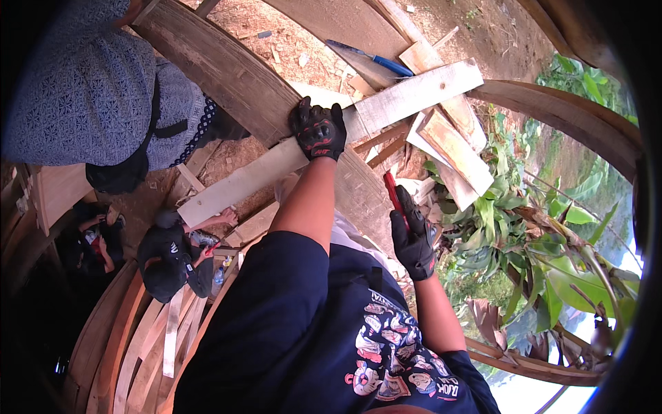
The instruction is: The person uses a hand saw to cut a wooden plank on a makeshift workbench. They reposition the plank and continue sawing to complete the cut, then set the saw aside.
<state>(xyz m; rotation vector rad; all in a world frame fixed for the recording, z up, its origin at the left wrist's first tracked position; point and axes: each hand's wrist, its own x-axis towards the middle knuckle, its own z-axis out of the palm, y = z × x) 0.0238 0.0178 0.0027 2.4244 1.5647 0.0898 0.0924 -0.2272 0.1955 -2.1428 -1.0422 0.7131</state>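
Right hand (414, 238): my fingers are closed around a slim red tool (392, 191).
Left hand (319, 134): over the pale board (245, 181); clamping, I can't tell.
Crossing: board over dark plank (217, 65); steady downward pressure should prevent slipping.
Beyond: blue-handled tool (393, 65).

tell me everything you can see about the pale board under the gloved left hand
The pale board is long, flat and straight-edged, apparently wood, with a small dark mark near its upper right end. It lies slantwise from lower left to upper right, crossing over a broad darker plank. The gloved left hand rests on it near the middle. Just right of that hand a line crosses it; whether that is a joint or a marking, I can't tell.
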